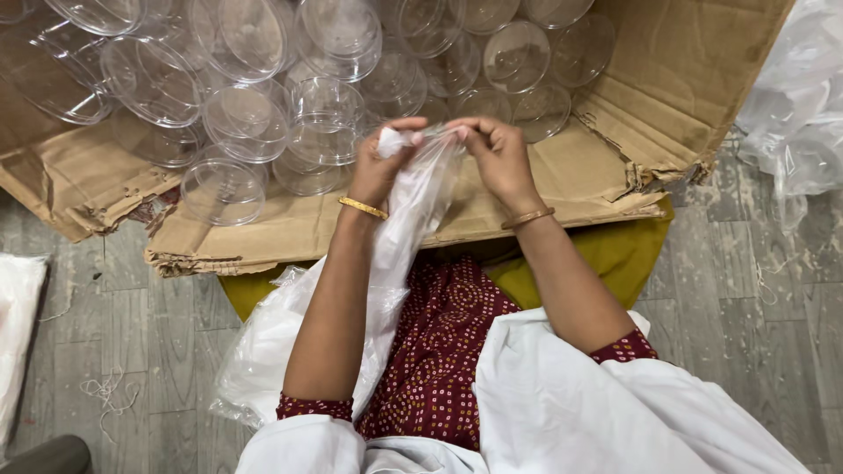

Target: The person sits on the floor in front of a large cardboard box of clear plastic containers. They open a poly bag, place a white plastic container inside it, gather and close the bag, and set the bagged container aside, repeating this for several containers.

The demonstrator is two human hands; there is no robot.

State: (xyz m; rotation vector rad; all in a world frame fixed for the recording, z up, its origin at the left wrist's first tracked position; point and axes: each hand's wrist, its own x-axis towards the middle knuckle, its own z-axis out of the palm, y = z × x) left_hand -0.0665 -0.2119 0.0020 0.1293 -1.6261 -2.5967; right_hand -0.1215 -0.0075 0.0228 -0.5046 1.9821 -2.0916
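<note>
Both my hands are raised over my lap, pinching the top of a thin clear plastic bag (399,237). My left hand (383,162) grips the bunched mouth of the bag on the left. My right hand (497,154) pinches the same edge from the right, fingers closed on the film. The bag hangs down between my forearms onto my dark red patterned garment (443,338). Each wrist wears a gold bangle. Just beyond my hands lies a torn cardboard box (290,233) holding several clear plastic cups (327,118).
More crumpled clear plastic (795,105) lies at the right on the grey floor (149,325). A white bag (16,325) sits at the left edge. White cloth (571,404) covers my lap at the bottom. A yellow-green cloth (619,254) shows under the box.
</note>
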